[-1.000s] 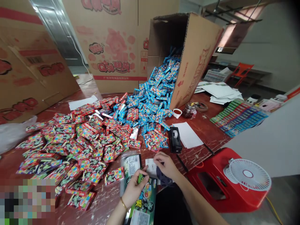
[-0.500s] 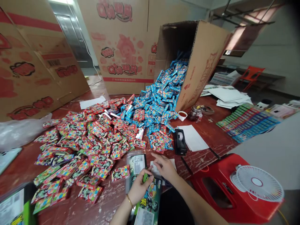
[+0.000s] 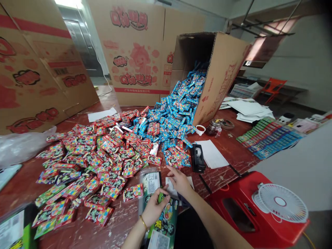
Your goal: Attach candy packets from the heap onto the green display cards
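Note:
My left hand (image 3: 155, 204), with a gold bangle at its wrist, pinches the upper edge of a green printed packet (image 3: 168, 216) between thumb and fingers. The packet lies near the table's front edge, partly hidden by the hand. Just right of it, my right hand (image 3: 181, 182) hovers with its fingers apart and nothing visible in them. Below that hand lies a small white paper (image 3: 190, 180), partly covered. Another dark green packet with a white label (image 3: 151, 182) is behind my left hand. A small red candy packet (image 3: 133, 192) rests to the left.
Red candy packets (image 3: 89, 159) and blue candy packets (image 3: 173, 114) spread over the table, the blue ones spilling from a tipped carton (image 3: 220, 79). A black tape dispenser (image 3: 198, 160), white sheets (image 3: 214, 154) and a cup (image 3: 200, 130) stand right. A white fan (image 3: 284, 202) sits on a red stool (image 3: 241, 204).
The view has tilted and shifted slightly. My right hand's fingers have spread a little away from my left hand, which keeps its pinch on the green packet.

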{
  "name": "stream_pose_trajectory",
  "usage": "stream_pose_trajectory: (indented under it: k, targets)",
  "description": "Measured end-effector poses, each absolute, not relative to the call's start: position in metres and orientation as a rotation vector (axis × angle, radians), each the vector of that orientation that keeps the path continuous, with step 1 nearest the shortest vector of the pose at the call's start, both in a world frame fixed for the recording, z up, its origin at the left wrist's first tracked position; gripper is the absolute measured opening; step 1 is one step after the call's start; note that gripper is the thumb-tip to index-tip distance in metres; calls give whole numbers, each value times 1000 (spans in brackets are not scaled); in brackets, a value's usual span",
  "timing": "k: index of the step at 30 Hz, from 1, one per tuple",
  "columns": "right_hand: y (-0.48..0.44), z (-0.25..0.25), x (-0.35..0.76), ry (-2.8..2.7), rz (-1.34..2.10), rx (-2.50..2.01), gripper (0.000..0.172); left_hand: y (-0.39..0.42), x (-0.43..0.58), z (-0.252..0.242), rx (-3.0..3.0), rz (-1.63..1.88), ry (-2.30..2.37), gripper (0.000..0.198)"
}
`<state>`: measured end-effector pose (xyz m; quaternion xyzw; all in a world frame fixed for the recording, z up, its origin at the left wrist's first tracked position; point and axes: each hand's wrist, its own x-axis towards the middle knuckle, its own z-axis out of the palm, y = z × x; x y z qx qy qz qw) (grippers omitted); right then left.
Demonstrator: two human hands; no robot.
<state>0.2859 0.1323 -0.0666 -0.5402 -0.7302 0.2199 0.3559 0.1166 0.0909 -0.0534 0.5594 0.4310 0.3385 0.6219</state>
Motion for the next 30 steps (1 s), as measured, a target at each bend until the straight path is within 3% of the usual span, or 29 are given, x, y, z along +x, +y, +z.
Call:
stream_pose_trajectory:
  k: [10,18,24,30]
  targets:
    - [134,-75,287,-1853,575,-1363,59,91,117,-56,1296,762,1011,26]
    - [126,-72,291,-1614,815,-1243,42,90,119,-56,1301,769,1017,25]
    - [113,-23,294,-1190,1146,-1117,41,91,113,-36,1340,833,1089,31]
    - [107,30,275,-1225,1516,-969,44,91,97,5,1469,912,1125,29]
